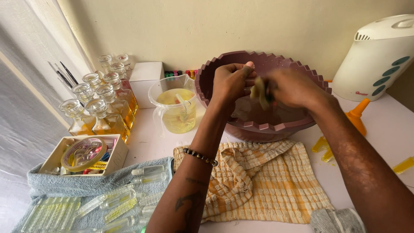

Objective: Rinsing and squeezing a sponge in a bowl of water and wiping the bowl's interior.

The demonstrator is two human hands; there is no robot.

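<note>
On the white table (pixel 388 129), above the scalloped maroon plastic basin (pixel 207 82): left hand (pixel 230 84) and right hand (pixel 291 88) meeting over its middle, both pinching a small yellowish piece (pixel 258 91), well inside its rim.

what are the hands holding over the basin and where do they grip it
Both hands, left hand and right hand, pinch a small yellowish piece between them above the basin; motion blur hides the exact grip.

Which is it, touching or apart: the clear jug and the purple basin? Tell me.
Touching, as far as shown: in the head view the clear jug has its rim against the purple basin wall, no gap visible.

Head camera, close above table (pixel 151 146), facing down toward wall.
</note>
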